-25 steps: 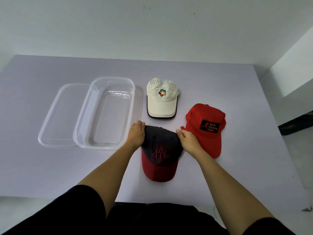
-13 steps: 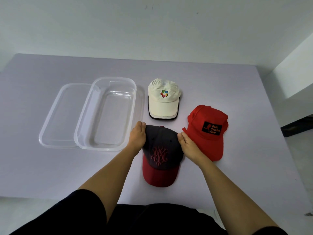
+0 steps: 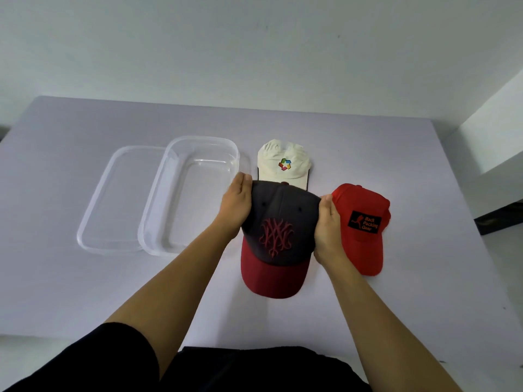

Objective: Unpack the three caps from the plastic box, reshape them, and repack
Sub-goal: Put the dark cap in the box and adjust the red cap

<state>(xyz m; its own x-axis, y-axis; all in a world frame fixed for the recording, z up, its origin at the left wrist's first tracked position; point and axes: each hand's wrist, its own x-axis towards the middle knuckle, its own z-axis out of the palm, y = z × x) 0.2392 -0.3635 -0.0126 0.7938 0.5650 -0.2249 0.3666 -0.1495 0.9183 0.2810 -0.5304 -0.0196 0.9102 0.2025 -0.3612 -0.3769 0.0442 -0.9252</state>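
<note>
Dark cap (image 3: 278, 222) is gripped at the crown, fingers holding it: left hand (image 3: 236, 206) at nine o'clock, right hand (image 3: 328, 224) at three. White cap (image 3: 284, 176) lies at twelve.

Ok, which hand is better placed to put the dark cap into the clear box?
Left, probably. Both hands hold the dark cap, but the left hand sits right beside the clear box, while the right hand is by the red cap.

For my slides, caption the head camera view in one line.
Left hand and right hand hold the dark cap with red brim beside the open plastic box.
</note>
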